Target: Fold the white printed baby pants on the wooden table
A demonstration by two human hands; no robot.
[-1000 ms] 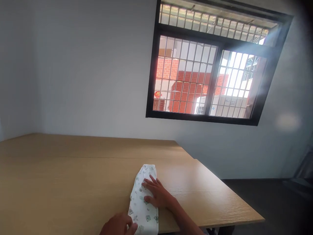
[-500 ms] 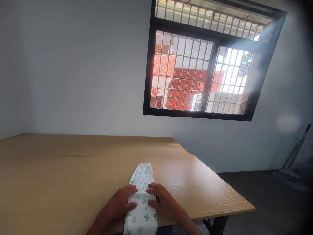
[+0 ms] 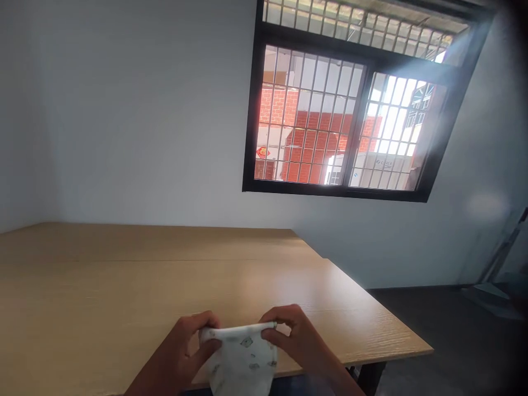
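Observation:
White baby pants (image 3: 243, 357) with a small animal print are folded over, the fold making a straight upper edge near the front of the table. At that edge's left end, my left hand (image 3: 185, 346) pinches the cloth between thumb and fingers. My right hand (image 3: 295, 336) grips the right end of the same edge, its thumb on the near face. The cloth between the two hands is fairly taut. Its lower part hangs toward me and runs out of the bottom of the view.
The wooden table (image 3: 124, 297) spreads to the left and away to the wall, with a seam across it. Its right edge (image 3: 383, 308) slants toward me above a dark floor (image 3: 433, 330). A barred window (image 3: 305, 121) is set in the wall behind.
Both hands lay flat on the stretched-out pants, and now they pinch them. The far tapered end no longer lies out on the table; the cloth is folded toward me.

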